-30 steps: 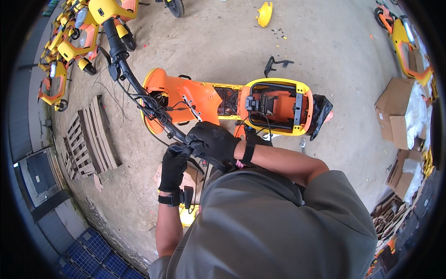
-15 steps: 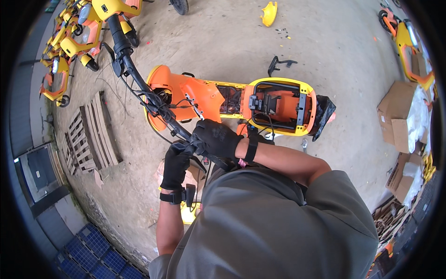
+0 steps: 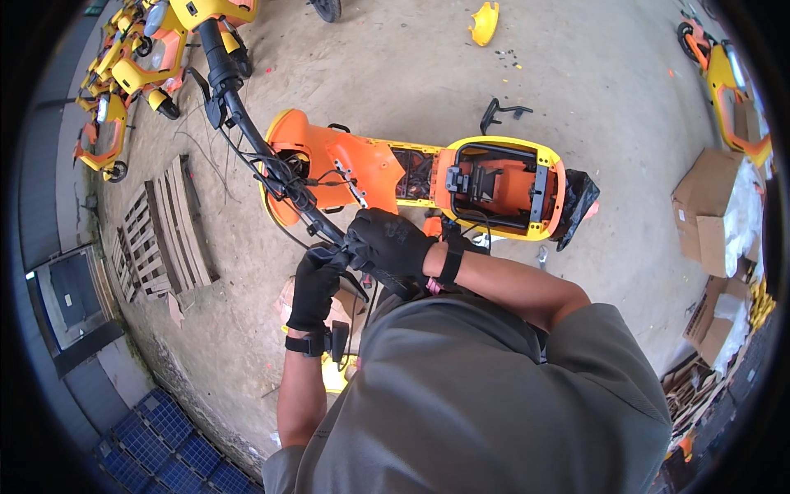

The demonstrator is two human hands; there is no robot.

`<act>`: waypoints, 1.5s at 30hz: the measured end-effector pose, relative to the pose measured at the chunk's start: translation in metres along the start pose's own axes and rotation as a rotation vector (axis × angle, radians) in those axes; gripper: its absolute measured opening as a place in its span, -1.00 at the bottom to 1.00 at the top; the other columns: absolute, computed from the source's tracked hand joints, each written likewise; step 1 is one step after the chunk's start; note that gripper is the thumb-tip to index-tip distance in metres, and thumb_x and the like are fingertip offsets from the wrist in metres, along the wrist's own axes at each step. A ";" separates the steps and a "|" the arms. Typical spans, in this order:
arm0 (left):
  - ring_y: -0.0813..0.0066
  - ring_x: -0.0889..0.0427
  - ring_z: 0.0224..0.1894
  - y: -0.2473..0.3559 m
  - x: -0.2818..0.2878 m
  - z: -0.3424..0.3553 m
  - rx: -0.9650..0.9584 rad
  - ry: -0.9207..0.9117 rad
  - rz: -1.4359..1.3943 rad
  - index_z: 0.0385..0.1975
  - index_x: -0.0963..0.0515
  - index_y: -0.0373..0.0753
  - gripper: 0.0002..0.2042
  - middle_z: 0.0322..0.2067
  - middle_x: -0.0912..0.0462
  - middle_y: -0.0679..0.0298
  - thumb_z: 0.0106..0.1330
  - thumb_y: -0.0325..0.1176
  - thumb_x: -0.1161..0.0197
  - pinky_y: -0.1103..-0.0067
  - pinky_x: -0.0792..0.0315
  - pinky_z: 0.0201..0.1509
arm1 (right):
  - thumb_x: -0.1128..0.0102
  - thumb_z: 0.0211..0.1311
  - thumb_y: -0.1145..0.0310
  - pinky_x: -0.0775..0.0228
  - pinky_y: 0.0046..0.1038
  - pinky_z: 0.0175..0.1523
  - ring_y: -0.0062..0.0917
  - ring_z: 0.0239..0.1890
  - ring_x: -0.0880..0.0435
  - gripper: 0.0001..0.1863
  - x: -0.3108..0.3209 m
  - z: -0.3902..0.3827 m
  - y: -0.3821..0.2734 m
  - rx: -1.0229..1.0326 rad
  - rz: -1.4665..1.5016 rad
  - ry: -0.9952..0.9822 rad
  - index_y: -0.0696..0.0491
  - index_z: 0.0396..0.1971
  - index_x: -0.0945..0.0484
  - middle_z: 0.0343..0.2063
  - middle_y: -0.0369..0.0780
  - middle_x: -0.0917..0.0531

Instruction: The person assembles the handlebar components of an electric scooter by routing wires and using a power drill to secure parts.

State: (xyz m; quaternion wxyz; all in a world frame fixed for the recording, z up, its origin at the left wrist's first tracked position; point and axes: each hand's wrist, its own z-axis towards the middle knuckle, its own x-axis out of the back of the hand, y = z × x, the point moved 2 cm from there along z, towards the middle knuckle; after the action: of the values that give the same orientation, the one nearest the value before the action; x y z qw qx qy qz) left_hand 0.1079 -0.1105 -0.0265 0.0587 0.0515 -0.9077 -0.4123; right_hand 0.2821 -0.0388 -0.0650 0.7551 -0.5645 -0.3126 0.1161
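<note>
Far left, upper corner: cluster of yellow-and-orange scooters point(image 3: 152, 74) on the concrete floor point(image 3: 609, 90). Lower-left corner: stacked blue crates point(image 3: 169, 451). Left of frame, between these: slatted wooden pallet point(image 3: 188, 230), lying flat.

Left of centre: black handlebar point(image 3: 252, 136) runs diagonally from upper left down to the middle of the frame, brake lever and loose cables along it. It crosses over the front of a stripped orange-and-yellow scooter body point(image 3: 383, 177), which stretches rightward across the centre.

Hands, both black-gloved, meet at the handlebar's nearer part, mid-frame. Left hand point(image 3: 314, 288): fingers bent inward against the bar; grip hidden, cannot tell what it holds. Right hand point(image 3: 388, 243), touching or just beside it: closed over the bar, back of the glove upward.

Right of centre: yellow panel point(image 3: 485, 23) at top edge; below it, black bent bracket point(image 3: 499, 115) on the floor. Black plastic bag point(image 3: 578, 212) at the body's right end.

Far right: open cardboard boxes point(image 3: 699, 198); above, another yellow-and-orange scooter point(image 3: 726, 103).
</note>
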 end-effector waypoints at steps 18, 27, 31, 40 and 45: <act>0.81 -0.30 -0.60 -0.004 0.001 0.001 -0.001 -0.007 -0.001 -0.28 -0.50 -0.17 -0.87 -0.53 -0.49 0.49 0.22 -0.41 -0.29 0.78 -0.16 -0.57 | -0.19 0.05 0.36 -0.35 -0.21 -0.11 -0.15 -0.22 -0.51 -0.77 0.006 -0.001 -0.011 -0.004 -0.010 -0.015 0.10 -0.28 -0.50 -0.32 -0.07 -0.51; 0.83 -0.29 -0.60 0.000 -0.001 -0.001 0.002 0.004 0.032 -0.27 -0.51 -0.19 -0.89 -0.55 -0.46 0.52 0.25 -0.40 -0.25 0.79 -0.14 -0.56 | -0.20 0.05 0.34 -0.34 -0.22 -0.13 -0.18 -0.22 -0.49 -0.76 0.007 -0.001 -0.002 0.023 0.073 -0.039 0.08 -0.27 -0.49 -0.36 -0.10 -0.49; 0.82 -0.31 -0.59 -0.002 -0.001 0.000 -0.011 0.019 0.069 -0.23 -0.52 -0.21 -0.88 -0.55 -0.47 0.52 0.28 -0.39 -0.21 0.79 -0.15 -0.54 | -0.23 0.03 0.33 -0.35 -0.25 -0.16 -0.20 -0.25 -0.50 -0.72 0.000 -0.002 -0.004 0.036 -0.057 0.004 0.10 -0.25 -0.48 -0.38 -0.10 -0.48; 0.81 -0.32 -0.58 0.001 -0.002 0.000 0.002 0.022 0.067 -0.20 -0.52 -0.23 -0.85 -0.51 -0.50 0.50 0.27 -0.40 -0.21 0.79 -0.17 -0.53 | -0.22 0.05 0.32 -0.37 -0.23 -0.12 -0.15 -0.21 -0.50 -0.75 0.011 -0.002 -0.005 0.037 0.104 -0.016 0.10 -0.28 -0.50 -0.34 -0.08 -0.49; 0.82 -0.29 -0.62 0.003 -0.006 -0.001 0.024 0.059 0.015 -0.38 -0.49 -0.18 -0.90 -0.56 -0.47 0.49 0.22 -0.44 -0.30 0.77 -0.13 -0.60 | -0.22 0.06 0.32 -0.37 -0.26 -0.12 -0.18 -0.22 -0.51 -0.74 0.006 -0.002 -0.002 0.050 0.076 -0.017 0.10 -0.26 -0.50 -0.34 -0.09 -0.50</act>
State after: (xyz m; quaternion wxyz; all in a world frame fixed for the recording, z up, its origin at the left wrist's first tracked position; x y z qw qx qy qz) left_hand 0.1135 -0.1086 -0.0242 0.0881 0.0576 -0.9107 -0.3994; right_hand 0.2876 -0.0382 -0.0619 0.7612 -0.5561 -0.2942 0.1574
